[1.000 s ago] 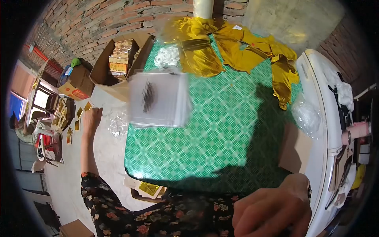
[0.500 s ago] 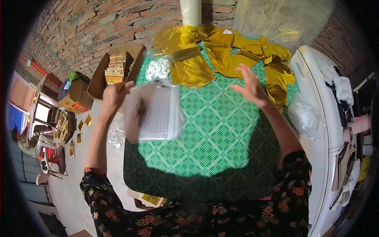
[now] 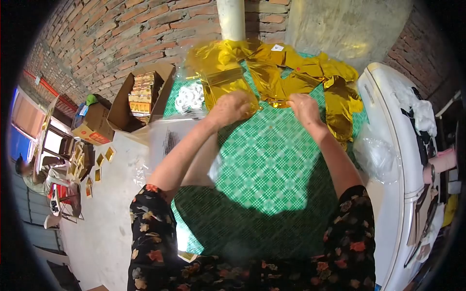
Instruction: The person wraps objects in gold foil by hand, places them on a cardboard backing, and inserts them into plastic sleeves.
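Crumpled gold foil pieces (image 3: 225, 80), which look like flat foil balloons, lie along the far side of the green checked table (image 3: 267, 165). My right hand (image 3: 306, 110) is closed, pinching the near edge of the middle foil piece (image 3: 269, 80). Over the near end of the left foil piece is my left hand (image 3: 230, 109), its fingers curled and smeared by motion; whether it grips the foil cannot be made out. A stack of clear plastic bags (image 3: 167, 133) with dark print lies under my left forearm, partly hidden. White rings (image 3: 190, 98) are heaped beside the left foil.
An open cardboard box (image 3: 121, 104) with packed printed packets stands left of the table. A white appliance (image 3: 388, 126) borders the right side, with a clear plastic bag (image 3: 374, 153) against it. Another person (image 3: 36, 174) sits far left. A pipe (image 3: 230, 22) rises behind.
My left hand has moved right from above the plastic bags to the gold foil. My right hand, open before, has come down and closed on the foil edge. The camera view has tilted slightly.
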Available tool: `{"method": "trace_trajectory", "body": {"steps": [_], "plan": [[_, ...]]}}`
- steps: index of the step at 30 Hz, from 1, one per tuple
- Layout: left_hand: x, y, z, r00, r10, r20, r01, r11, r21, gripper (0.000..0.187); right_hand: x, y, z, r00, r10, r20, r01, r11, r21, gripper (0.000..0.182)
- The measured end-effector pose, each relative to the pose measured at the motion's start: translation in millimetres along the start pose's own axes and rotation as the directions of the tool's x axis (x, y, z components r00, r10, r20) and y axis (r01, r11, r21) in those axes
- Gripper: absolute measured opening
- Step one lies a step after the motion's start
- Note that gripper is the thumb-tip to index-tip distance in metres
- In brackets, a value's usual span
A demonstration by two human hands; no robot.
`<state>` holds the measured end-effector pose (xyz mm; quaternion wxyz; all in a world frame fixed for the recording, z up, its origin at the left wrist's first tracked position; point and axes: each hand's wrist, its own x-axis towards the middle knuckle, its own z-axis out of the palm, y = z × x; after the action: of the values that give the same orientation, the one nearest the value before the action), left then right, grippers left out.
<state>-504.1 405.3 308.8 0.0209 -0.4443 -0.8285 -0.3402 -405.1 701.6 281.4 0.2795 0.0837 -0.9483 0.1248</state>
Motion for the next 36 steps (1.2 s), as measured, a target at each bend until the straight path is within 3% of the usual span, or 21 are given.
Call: {"method": "trace_trajectory", "body": {"steps": [3, 6, 10, 13, 16, 19, 22, 26, 27, 31, 34, 35, 36], "plan": [[15.4, 21.5, 12.4, 0.998, -0.010, 0.067, 0.016, 0.996, -0.085, 0.029, 4.1, -8.3, -7.8, 0.996, 0.084, -0.039, -0.082, 0.995, 0.059, 0.023], [25.3, 16.2, 32.5, 0.991, 0.130, -0.033, -0.130, 0.991, 0.001, 0.030, 7.5, -5.7, -10.5, 0.994, 0.109, -0.024, -0.106, 0.990, 0.091, 0.027], [38.9, 18.4, 46.0, 0.952, 0.223, -0.212, -0.204, 0.973, 0.108, 0.025, 17.0, 8.3, -14.8, 0.986, 0.144, 0.085, -0.155, 0.978, 0.139, 0.030], [46.1, 22.3, 50.1, 0.955, 0.105, -0.279, -0.103, 0.994, 0.022, 0.028, 16.8, 12.5, -12.4, 0.979, 0.176, 0.101, -0.193, 0.961, 0.200, 0.032], [50.2, 28.5, 55.6, 0.909, 0.096, -0.405, -0.126, 0.991, -0.047, 0.031, 15.4, 11.9, -12.0, 0.983, 0.174, 0.063, -0.184, 0.948, 0.258, 0.030], [49.6, 28.4, 56.0, 0.924, 0.153, -0.351, -0.155, 0.988, 0.024, 0.030, 16.0, 8.7, -12.3, 0.977, 0.197, 0.079, -0.211, 0.941, 0.264, 0.030], [42.1, 14.9, 61.9, 0.958, 0.176, -0.227, -0.093, 0.937, 0.336, 0.032, 20.3, 8.9, -13.9, 0.928, 0.336, 0.163, -0.368, 0.895, 0.252, 0.034], [39.3, 11.0, 64.8, 0.940, 0.217, -0.263, -0.102, 0.915, 0.390, 0.033, 33.7, 44.9, 13.5, 0.848, 0.488, 0.207, -0.527, 0.732, 0.432, 0.037], [39.0, 15.4, 61.6, 0.935, 0.233, -0.268, -0.111, 0.909, 0.402, 0.033, 36.1, 42.8, 7.9, 0.828, 0.505, 0.242, -0.559, 0.725, 0.401, 0.035], [53.1, 42.2, 47.4, 0.833, 0.321, -0.451, -0.131, 0.906, 0.403, 0.031, 38.9, 31.1, 1.3, 0.891, 0.431, 0.146, -0.446, 0.764, 0.467, 0.030], [68.4, 60.5, 45.2, 0.817, 0.403, -0.412, -0.285, 0.904, 0.319, 0.034, 40.7, 33.1, 1.6, 0.891, 0.414, 0.185, -0.452, 0.782, 0.428, 0.029], [72.5, 61.1, 46.8, 0.840, 0.461, -0.288, -0.370, 0.873, 0.319, 0.032, 42.9, 33.6, 1.0, 0.876, 0.427, 0.224, -0.483, 0.777, 0.404, 0.030], [70.9, 60.6, 51.7, 0.875, 0.429, -0.224, -0.342, 0.875, 0.343, 0.031, 45.8, 33.8, -1.1, 0.858, 0.440, 0.263, -0.512, 0.772, 0.378, 0.030]]}}
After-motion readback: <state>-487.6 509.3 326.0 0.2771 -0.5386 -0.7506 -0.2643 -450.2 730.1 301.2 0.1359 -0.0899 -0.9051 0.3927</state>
